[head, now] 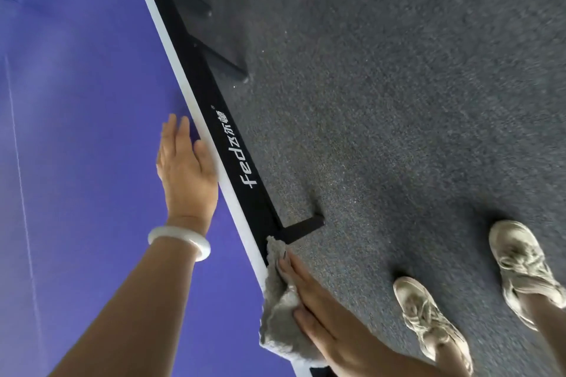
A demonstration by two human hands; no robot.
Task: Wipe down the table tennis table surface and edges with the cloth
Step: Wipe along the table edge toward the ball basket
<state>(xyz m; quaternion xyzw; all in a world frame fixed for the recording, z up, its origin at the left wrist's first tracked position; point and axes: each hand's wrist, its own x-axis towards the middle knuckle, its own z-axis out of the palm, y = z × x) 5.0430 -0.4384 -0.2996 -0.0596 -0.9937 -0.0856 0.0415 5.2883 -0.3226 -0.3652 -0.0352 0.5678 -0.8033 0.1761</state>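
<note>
Head view: blue table tennis table (92, 131), left hand (183, 162) flat on top near its edge, fingers together, white bangle (180, 240) at wrist, grey cloth (280, 315) against the table's side edge, right hand (321, 315) pressing it with straight, closed-up fingers, 2 pale shoes (428, 318) on grey carpet (398, 101).

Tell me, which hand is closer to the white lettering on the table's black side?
Left. The left hand lies flat on the blue tabletop right beside the lettering; the right hand presses the cloth against the edge farther along.
</note>
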